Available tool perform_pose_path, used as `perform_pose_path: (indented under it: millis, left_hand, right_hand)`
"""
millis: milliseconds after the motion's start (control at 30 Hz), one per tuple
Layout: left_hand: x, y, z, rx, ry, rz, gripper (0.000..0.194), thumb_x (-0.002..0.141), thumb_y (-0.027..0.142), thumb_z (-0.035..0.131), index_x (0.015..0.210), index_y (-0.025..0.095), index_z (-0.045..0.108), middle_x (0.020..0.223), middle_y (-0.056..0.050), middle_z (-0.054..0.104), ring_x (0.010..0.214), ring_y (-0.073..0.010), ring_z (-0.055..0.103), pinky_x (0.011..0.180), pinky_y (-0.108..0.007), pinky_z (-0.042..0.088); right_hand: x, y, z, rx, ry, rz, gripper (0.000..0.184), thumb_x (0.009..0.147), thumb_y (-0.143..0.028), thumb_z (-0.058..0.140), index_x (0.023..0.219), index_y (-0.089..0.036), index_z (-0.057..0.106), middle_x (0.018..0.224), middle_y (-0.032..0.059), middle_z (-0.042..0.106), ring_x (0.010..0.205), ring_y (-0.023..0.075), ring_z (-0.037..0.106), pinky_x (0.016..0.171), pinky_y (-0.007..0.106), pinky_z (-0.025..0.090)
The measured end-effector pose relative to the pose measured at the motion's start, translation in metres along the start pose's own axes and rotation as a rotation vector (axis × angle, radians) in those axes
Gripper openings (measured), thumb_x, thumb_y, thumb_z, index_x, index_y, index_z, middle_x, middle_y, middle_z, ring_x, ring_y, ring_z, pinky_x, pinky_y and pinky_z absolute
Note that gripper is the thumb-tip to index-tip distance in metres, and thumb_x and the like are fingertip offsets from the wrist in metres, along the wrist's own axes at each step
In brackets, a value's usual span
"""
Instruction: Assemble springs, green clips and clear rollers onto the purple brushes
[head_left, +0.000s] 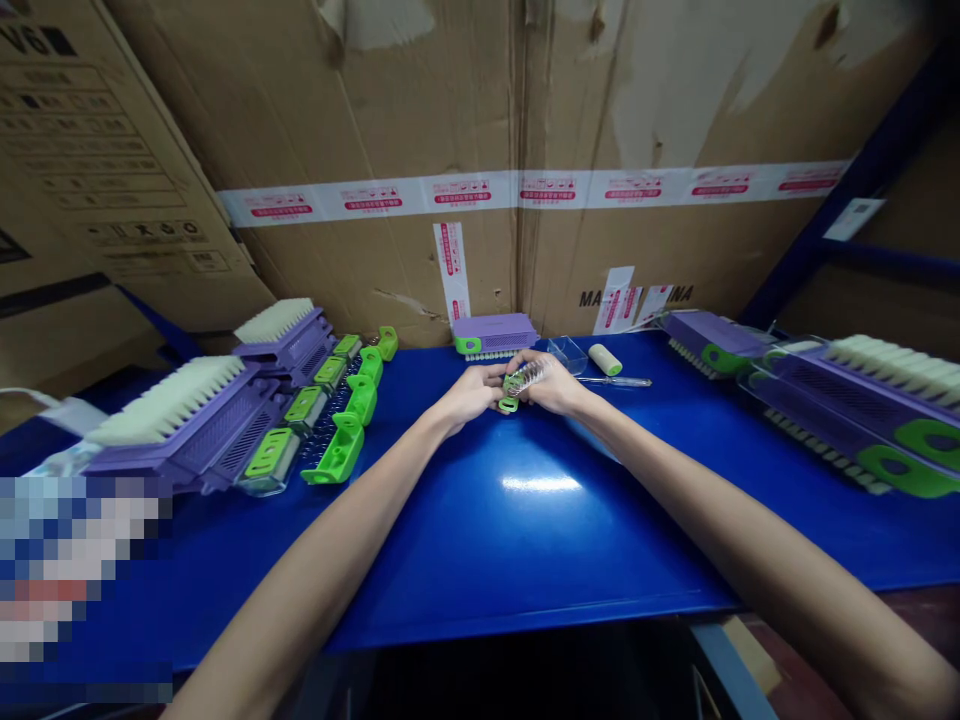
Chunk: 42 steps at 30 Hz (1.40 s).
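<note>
Both my hands meet over the middle of the blue table, toward its far side. My left hand [474,398] is closed, its fingertips pinching a small green plastic piece [511,403]. My right hand [556,387] is closed around a metal coil spring [529,373] that lies against the green piece. Fingers partly hide where the two parts meet. Just behind the hands sits a purple brush [495,328] with a green end, bristles down. A screwdriver [619,381], a pale cylinder with a green end [605,360] and a clear plastic box [568,353] lie beside my right hand.
On the left stand purple brushes [217,425] with bristles up, green-topped clear pieces [271,457], springs [322,410] and green brackets [337,450]. More purple brushes [840,415] are at the right. Cardboard [360,120] walls the back; the table's front edge [540,622] is near me.
</note>
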<state>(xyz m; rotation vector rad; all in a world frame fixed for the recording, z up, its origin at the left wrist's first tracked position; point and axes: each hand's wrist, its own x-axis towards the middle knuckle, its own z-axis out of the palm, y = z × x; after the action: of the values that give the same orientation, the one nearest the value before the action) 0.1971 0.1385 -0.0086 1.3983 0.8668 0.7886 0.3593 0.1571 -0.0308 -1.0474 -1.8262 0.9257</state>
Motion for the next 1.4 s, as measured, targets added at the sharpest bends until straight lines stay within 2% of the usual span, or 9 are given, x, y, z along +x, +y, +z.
perform_pose_path:
  millis: [167, 267, 367, 500, 800, 900, 1000, 1167, 1400]
  left_hand:
    - [0.003, -0.005, 0.000, -0.038, 0.081, 0.026, 0.042, 0.063, 0.005, 0.067, 0.104, 0.011, 0.066, 0.082, -0.008, 0.070, 0.069, -0.0153, 0.065, 0.062, -0.026, 0.052]
    - [0.008, -0.013, 0.000, -0.069, 0.179, 0.072, 0.046, 0.063, 0.003, 0.064, 0.107, 0.012, 0.064, 0.084, -0.007, 0.070, 0.068, -0.0149, 0.065, 0.063, -0.027, 0.054]
    - [0.013, -0.021, 0.000, -0.054, 0.297, 0.161, 0.048, 0.063, 0.000, 0.059, 0.109, 0.012, 0.063, 0.085, -0.006, 0.069, 0.071, -0.0142, 0.064, 0.063, -0.025, 0.053]
    - [0.018, -0.026, 0.001, -0.041, 0.354, 0.244, 0.048, 0.062, -0.002, 0.060, 0.108, 0.011, 0.061, 0.087, -0.007, 0.068, 0.077, -0.0157, 0.065, 0.073, -0.029, 0.053]
    - [0.014, -0.024, -0.003, -0.020, 0.316, 0.354, 0.059, 0.058, 0.007, 0.075, 0.113, 0.014, 0.056, 0.100, -0.010, 0.068, 0.093, -0.0198, 0.065, 0.090, -0.038, 0.050]
    - [0.011, -0.023, -0.005, -0.045, 0.214, 0.315, 0.064, 0.056, 0.011, 0.078, 0.117, 0.014, 0.058, 0.113, -0.012, 0.067, 0.106, -0.0234, 0.062, 0.098, -0.040, 0.045]
    - [0.011, -0.022, -0.008, -0.094, 0.152, 0.245, 0.069, 0.055, 0.016, 0.080, 0.120, 0.013, 0.057, 0.106, -0.012, 0.070, 0.099, -0.0238, 0.065, 0.094, -0.041, 0.048]
    - [0.011, -0.021, -0.005, -0.050, 0.264, 0.318, 0.062, 0.054, 0.015, 0.080, 0.113, 0.012, 0.060, 0.096, -0.009, 0.072, 0.090, -0.0215, 0.067, 0.085, -0.036, 0.052]
    - [0.004, -0.016, 0.003, 0.207, 0.425, 0.490, 0.047, 0.066, 0.016, 0.072, 0.112, 0.018, 0.063, 0.106, -0.007, 0.069, 0.088, -0.0173, 0.066, 0.081, -0.029, 0.053]
  right_hand:
    - [-0.002, -0.002, 0.000, -0.042, -0.016, -0.056, 0.020, 0.067, -0.017, 0.062, 0.088, -0.016, 0.063, 0.071, -0.0004, 0.064, 0.056, 0.0113, 0.055, 0.052, 0.022, 0.043]
    - [-0.006, -0.007, 0.002, -0.103, 0.000, -0.068, 0.034, 0.072, -0.016, 0.057, 0.105, -0.017, 0.063, 0.091, 0.0026, 0.066, 0.057, 0.0100, 0.056, 0.053, 0.023, 0.046]
    - [-0.011, -0.015, 0.005, -0.205, 0.089, -0.176, 0.044, 0.072, -0.020, 0.062, 0.117, -0.018, 0.059, 0.111, 0.0080, 0.062, 0.076, 0.0159, 0.062, 0.068, 0.030, 0.052]
    - [-0.014, -0.019, 0.006, -0.327, 0.216, -0.298, 0.023, 0.077, -0.025, 0.062, 0.099, -0.018, 0.068, 0.103, 0.0085, 0.066, 0.096, 0.0218, 0.062, 0.088, 0.036, 0.049]
    - [-0.017, -0.021, 0.002, -0.119, 0.256, -0.223, 0.018, 0.073, -0.021, 0.065, 0.090, -0.019, 0.070, 0.094, 0.0043, 0.072, 0.088, 0.0189, 0.067, 0.085, 0.033, 0.052]
    - [-0.019, -0.026, 0.001, -0.095, 0.226, -0.192, 0.018, 0.070, -0.021, 0.068, 0.088, -0.019, 0.070, 0.094, 0.0044, 0.073, 0.089, 0.0196, 0.067, 0.087, 0.035, 0.051]
    - [-0.020, -0.029, 0.000, -0.063, 0.214, -0.155, 0.021, 0.067, -0.025, 0.071, 0.087, -0.018, 0.070, 0.094, 0.0052, 0.072, 0.089, 0.0205, 0.067, 0.087, 0.037, 0.051]
    - [-0.017, -0.028, 0.004, 0.196, 0.280, -0.022, 0.028, 0.061, -0.029, 0.075, 0.085, -0.017, 0.067, 0.085, 0.0060, 0.073, 0.082, 0.0215, 0.069, 0.079, 0.036, 0.055]
    - [-0.015, -0.033, 0.013, 0.502, 0.331, 0.137, 0.049, 0.056, -0.026, 0.079, 0.100, -0.015, 0.063, 0.094, 0.0088, 0.074, 0.093, 0.0234, 0.069, 0.089, 0.038, 0.052]
